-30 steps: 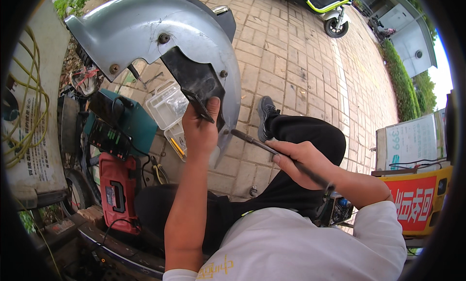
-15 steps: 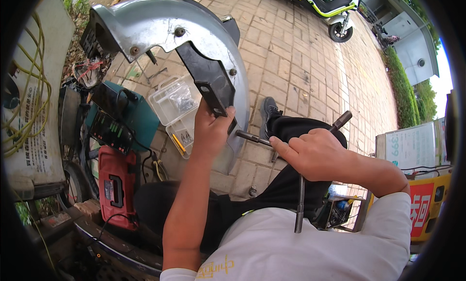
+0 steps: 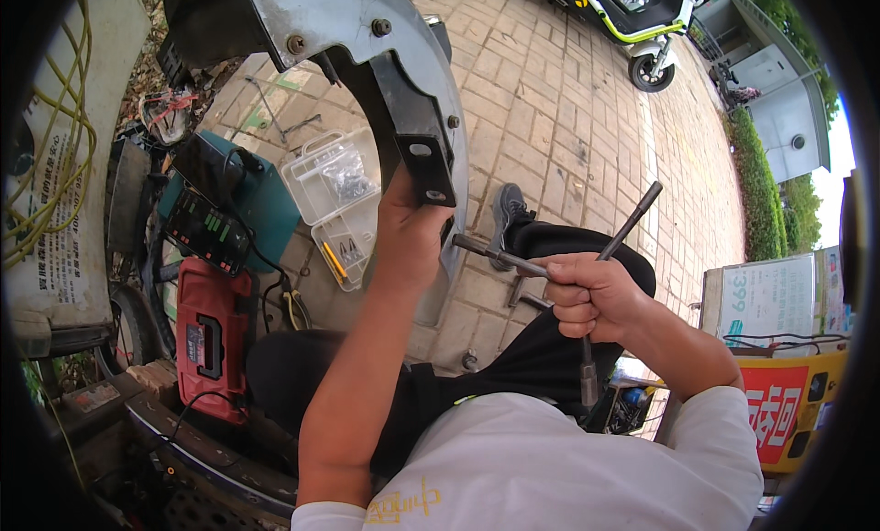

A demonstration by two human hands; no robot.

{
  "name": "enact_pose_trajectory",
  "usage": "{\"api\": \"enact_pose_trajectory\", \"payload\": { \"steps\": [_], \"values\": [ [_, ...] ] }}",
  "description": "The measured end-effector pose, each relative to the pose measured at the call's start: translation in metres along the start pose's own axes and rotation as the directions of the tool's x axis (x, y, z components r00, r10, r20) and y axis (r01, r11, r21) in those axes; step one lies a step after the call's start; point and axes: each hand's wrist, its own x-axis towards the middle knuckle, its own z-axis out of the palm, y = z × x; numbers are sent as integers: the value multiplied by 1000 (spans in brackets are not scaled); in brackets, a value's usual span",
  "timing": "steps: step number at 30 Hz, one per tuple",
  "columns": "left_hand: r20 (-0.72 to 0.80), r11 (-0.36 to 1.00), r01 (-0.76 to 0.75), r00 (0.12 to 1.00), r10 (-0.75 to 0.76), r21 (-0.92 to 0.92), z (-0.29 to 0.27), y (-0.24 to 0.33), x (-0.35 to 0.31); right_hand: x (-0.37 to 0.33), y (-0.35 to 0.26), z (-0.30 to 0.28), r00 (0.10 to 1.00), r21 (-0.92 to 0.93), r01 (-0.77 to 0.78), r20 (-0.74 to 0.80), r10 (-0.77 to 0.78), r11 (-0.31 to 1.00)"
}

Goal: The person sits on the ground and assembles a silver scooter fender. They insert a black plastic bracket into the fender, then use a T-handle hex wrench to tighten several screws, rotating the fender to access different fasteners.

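My left hand (image 3: 411, 233) grips the lower end of a curved grey mudguard (image 3: 339, 18), holding it up and tilted. A black metal bracket (image 3: 408, 105) with a slot and a hole in its end plate is on the guard's inner side, just above my left fingers. Bolts (image 3: 381, 26) show along the guard's flange. My right hand (image 3: 596, 297) is closed round the middle of a dark four-way socket wrench (image 3: 631, 221). One wrench arm points left, its socket end close to the mudguard's lower edge; whether they touch I cannot tell.
On the paving lies an open clear parts case (image 3: 316, 178) with small bags and bits. Left of it stand a teal machine (image 3: 270, 197) and a red toolbox (image 3: 215, 339). Pliers (image 3: 296, 309) lie beside the toolbox. A scooter (image 3: 632, 22) is parked at the far right.
The mudguard has tipped, its far end coming up and right, and the bracket's end plate now faces me. My right hand has changed its hold on the wrench, which has turned.
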Motion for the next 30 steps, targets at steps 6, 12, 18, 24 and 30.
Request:
{"api": "enact_pose_trajectory", "payload": {
  "steps": [6, 12, 18, 24, 30],
  "values": [
    [-41, 995, 52, 998, -49, 86, -7, 0, -2, -10, -3, -2, 1000, -104, 15, -6, -16, 994],
    [-9, 992, 68, 998, -68, 108, -10, -1, -2, -25, -12, 1, 824, -907, 289, 398, -403, -305],
    [-30, 995, 83, 996, -82, 50, -8, -3, -4, -20, -30, 13, 818, -676, 274, 538, -203, -684],
    [-30, 995, 101, 994, -101, 21, -11, -1, -3, -19, -45, 25, 761, -196, 185, 648, 14, -963],
    [-45, 991, 133, 990, -134, -22, -16, -1, 2, -16, -51, 26, 679, -149, 176, 734, 10, -973]
  ]
}}
